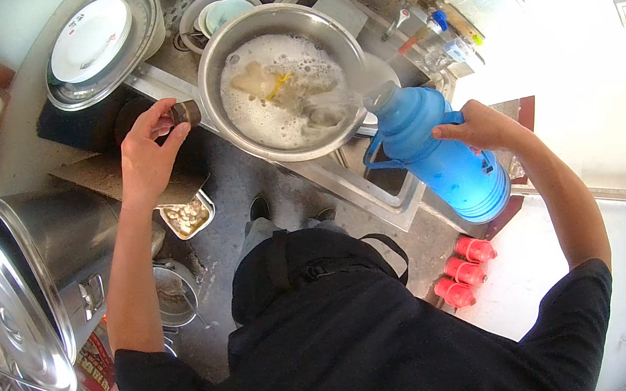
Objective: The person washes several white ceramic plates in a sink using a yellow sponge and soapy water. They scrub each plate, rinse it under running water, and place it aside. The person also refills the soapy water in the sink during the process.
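My right hand [477,129] grips a blue plastic thermos flask [436,160], tilted with its mouth over the rim of a large stainless steel basin [210,89]. Water runs from the mouth into the basin, and vapour hangs around it. White suds [291,54] cover much of the liquid, with a yellow thing [278,84] and a pale, blurred lump among them. Left of the basin, my left hand [149,148] holds a short brown stopper [186,113], likely cork, between thumb and fingers.
Stacked white plates [92,40] rest on a metal tray at the back left. Small bowls [226,14] sit in another basin behind. A tap [397,22] stands at the right. A big lidded steel pot [19,316] is at the left, and three red thermos flasks [465,271] stand at the lower right.
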### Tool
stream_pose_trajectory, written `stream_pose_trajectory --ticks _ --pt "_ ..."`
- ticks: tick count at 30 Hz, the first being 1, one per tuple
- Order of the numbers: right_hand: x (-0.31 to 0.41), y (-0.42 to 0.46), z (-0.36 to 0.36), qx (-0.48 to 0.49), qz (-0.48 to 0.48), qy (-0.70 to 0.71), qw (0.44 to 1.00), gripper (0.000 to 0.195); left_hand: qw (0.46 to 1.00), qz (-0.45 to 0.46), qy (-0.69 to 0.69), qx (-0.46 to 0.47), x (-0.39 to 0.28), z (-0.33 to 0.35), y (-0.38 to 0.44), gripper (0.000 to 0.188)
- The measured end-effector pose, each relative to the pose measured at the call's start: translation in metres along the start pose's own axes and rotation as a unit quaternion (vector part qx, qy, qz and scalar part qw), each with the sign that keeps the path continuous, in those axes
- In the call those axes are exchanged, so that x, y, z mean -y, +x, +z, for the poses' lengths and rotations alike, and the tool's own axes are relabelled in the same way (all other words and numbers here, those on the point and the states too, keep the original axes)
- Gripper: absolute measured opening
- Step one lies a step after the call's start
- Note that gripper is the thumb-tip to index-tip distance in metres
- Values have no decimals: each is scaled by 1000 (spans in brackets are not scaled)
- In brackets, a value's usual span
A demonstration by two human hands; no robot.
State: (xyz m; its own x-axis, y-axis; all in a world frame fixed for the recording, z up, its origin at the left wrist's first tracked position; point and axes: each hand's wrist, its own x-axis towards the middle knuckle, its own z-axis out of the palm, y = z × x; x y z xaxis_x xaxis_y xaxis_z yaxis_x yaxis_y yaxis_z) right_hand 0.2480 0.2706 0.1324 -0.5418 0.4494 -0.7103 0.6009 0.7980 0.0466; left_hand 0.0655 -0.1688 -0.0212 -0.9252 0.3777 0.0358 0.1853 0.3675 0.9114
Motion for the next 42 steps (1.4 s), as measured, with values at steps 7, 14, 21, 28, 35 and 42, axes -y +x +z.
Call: stream_pose_trajectory --ticks 7,14,21,28,35,42 --pt "-20 -9 -3 -8 15 32 999 60 999 17 -15 30 -42 29 11 42" --pt "-84 -50 -4 -41 -37 203 978 56 945 284 -82 137 -167 144 51 44" --pt "-160 -94 22 -86 -26 357 930 43 831 493 11 257 -282 267 42 35" --pt "-273 -95 120 -73 45 480 873 37 759 511 34 403 -302 382 3 52" --pt "-345 -29 288 -10 163 634 756 32 879 272 52 388 -138 467 -41 47" --pt "-348 106 410 41 255 675 691 18 809 212 329 439 -16 442 -106 46"
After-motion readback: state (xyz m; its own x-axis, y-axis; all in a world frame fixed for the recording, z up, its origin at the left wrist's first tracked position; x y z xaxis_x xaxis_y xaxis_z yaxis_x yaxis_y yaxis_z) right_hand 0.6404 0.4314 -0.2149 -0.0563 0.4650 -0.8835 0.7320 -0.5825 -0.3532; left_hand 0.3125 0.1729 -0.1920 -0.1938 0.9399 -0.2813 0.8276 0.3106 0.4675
